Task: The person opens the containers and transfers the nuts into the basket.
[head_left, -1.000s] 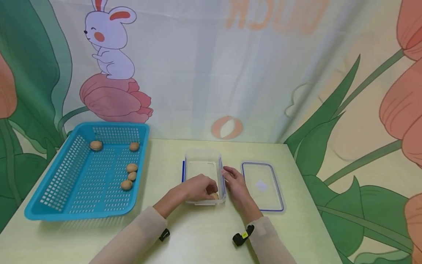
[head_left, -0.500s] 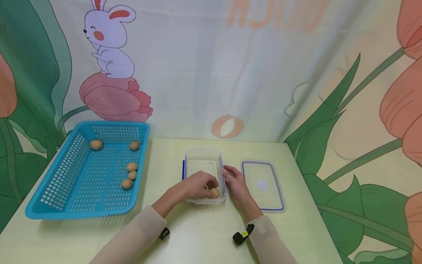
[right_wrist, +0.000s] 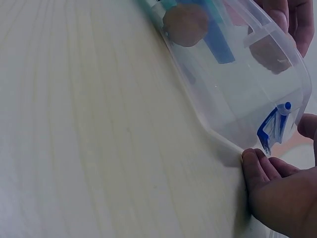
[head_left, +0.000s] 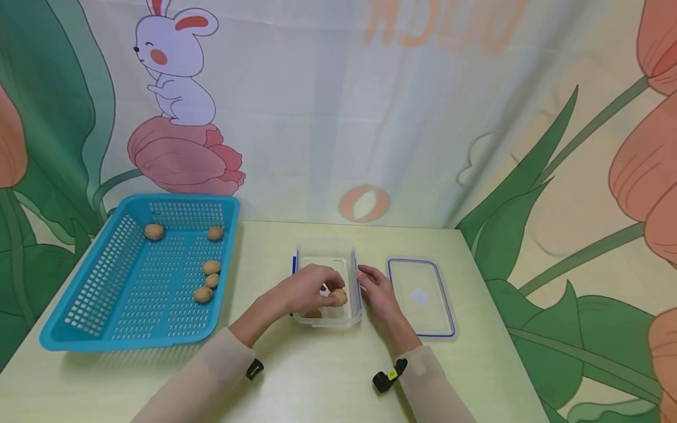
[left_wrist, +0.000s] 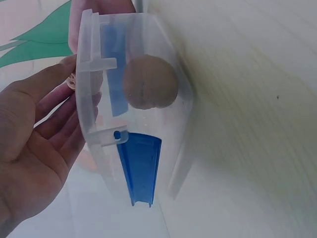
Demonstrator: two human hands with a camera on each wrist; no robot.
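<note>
A clear plastic box (head_left: 328,245) with blue side latches stands uncovered mid-table. My left hand (head_left: 312,289) pinches a walnut (head_left: 339,296) between thumb and fingers, over the right part of the box; in the right wrist view this walnut (right_wrist: 270,55) shows through the wall. Another walnut (left_wrist: 150,82) sits inside at the front left corner, partly under my left hand in the head view. My right hand (head_left: 379,296) rests against the box's right side, its thumb (right_wrist: 308,126) at the rim and its fingertips low by the base, near the hanging latch (right_wrist: 275,124).
A blue perforated basket (head_left: 228,247) stands at the left with several walnuts (head_left: 203,295) in it. The clear lid (head_left: 423,317) with a blue seal lies flat right of the box. A printed curtain (head_left: 296,147) hangs behind the table.
My left hand has lifted its walnut from the box's front right corner and moved slightly left and back, uncovering part of the other walnut. My right hand stays at the box's side.
</note>
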